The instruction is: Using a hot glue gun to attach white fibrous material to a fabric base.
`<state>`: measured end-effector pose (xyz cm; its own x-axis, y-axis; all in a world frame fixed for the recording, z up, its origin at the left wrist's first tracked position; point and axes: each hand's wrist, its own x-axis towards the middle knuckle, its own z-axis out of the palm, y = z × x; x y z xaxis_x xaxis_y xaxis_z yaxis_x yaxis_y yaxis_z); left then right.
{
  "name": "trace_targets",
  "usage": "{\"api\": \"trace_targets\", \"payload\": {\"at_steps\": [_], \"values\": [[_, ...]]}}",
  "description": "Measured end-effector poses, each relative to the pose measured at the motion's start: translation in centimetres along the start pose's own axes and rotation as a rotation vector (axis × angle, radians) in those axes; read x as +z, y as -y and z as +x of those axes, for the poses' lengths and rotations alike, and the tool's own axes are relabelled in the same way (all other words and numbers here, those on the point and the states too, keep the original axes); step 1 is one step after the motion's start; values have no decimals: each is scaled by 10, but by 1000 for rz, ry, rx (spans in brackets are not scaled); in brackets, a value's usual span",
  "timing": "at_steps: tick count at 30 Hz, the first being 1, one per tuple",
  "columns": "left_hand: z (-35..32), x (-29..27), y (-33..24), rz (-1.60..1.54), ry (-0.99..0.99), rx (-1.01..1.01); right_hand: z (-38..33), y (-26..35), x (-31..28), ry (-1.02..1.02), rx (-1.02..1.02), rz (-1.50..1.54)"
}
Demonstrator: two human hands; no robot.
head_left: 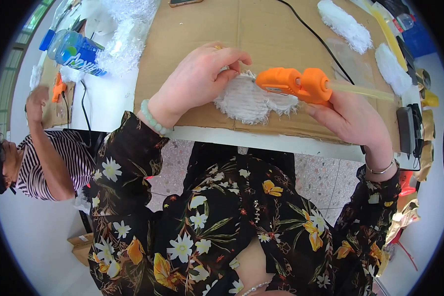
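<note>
Orange glue gun (279,79) at white shaggy fabric (246,102), frame centre.
Right hand (352,117) wraps gun; left hand (201,74) half-curled by fabric, hold unclear.

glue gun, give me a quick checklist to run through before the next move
1. Glue gun in the right hand: ok
2. Glue stick sticking out of its back: ok
3. Fluffy white piece lying on the cardboard: ok
4. Left hand apart from the gun: ok, though the fingertips are close
5. Gun hot: cannot tell
6. Bottle capped: ok
</note>
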<state>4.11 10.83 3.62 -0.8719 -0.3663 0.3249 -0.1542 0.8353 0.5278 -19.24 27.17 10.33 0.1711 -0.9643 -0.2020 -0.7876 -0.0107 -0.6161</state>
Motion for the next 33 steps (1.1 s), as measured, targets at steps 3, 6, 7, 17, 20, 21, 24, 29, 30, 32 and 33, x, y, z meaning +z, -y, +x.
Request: {"api": "trace_targets", "payload": {"at_steps": [3, 6, 7, 17, 20, 21, 24, 29, 30, 32, 33], "values": [[2, 3, -3, -24, -57, 19, -1, 6, -1, 10, 13, 5], [10, 8, -3, -57, -77, 73, -1, -6, 3, -43, -131, -81], [13, 8, -3, -34, -18, 64, -1, -6, 3, -42, -125, -79], [8, 2, -3, 4, 11, 136, 3, -2, 5, -97, -258, -83], [1, 2, 1, 117, -21, 267, 2, -3, 6, -113, -276, -97], [-1, 1, 0, 115, -20, 269, 2, -4, 7, -115, -277, -109], [-8, -3, -7, 72, -4, 226, 0, -5, 8, -109, -261, -81], [-21, -12, -21, 182, 80, 231, -6, -4, -1, -29, -141, -28], [-23, -11, -21, 181, 79, 227, -9, -6, -5, 62, 10, 27], [-26, -8, -21, 245, 83, 244, -16, -17, -5, 17, 11, 182], [-28, -8, -21, 245, 80, 241, -19, -22, -5, -28, 11, 340]]}}
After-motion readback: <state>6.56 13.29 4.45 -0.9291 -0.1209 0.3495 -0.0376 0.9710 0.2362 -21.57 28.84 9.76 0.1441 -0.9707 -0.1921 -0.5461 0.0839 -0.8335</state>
